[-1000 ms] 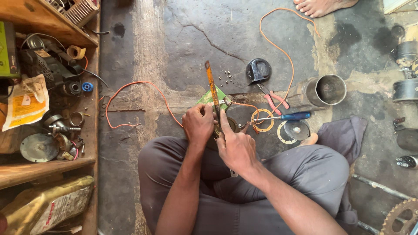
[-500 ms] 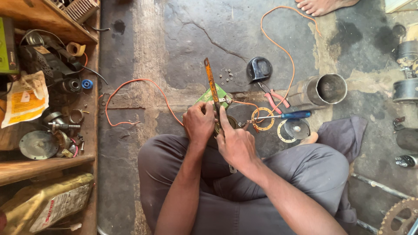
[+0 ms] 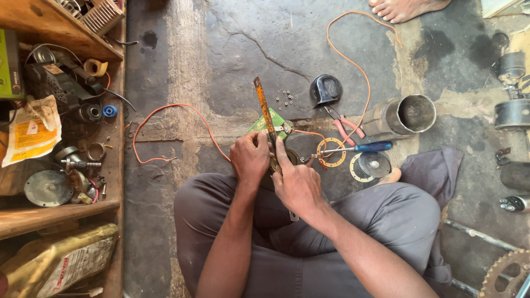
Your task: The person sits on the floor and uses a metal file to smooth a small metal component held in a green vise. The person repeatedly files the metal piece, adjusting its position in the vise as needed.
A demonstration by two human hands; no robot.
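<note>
Concrete floor [image 3: 331, 49], cracked and stained, fills most of what we see, with a wooden shelf [image 3: 61, 209] of metal parts along its left edge. We sit cross-legged on it in grey trousers [image 3: 397, 221], and a grey cloth [image 3: 436, 168] lies just beside our right knee. A metal cylinder [image 3: 408, 115] lies on its side past the cloth, and an orange wire [image 3: 176, 124] loops over the floor to the spot where our hands meet. Our left hand [image 3: 249, 160] has its grip clamped on a small round metal part [image 3: 284, 160] held just above our lap. Our right hand [image 3: 298, 185] has its grip closed around a long rusty yellow file [image 3: 265, 113], whose blade runs up and away from us between the two hands, touching the round part; the index finger lies stretched along it. Near the hands, on the floor, lie a black dome-shaped cap [image 3: 324, 89], red-handled pliers [image 3: 345, 124], a blue-handled screwdriver [image 3: 359, 148], a flat ring gasket [image 3: 331, 152] and a scatter of tiny nuts [image 3: 284, 98]. Another person's bare foot [image 3: 406, 8] shows at the top edge.
</note>
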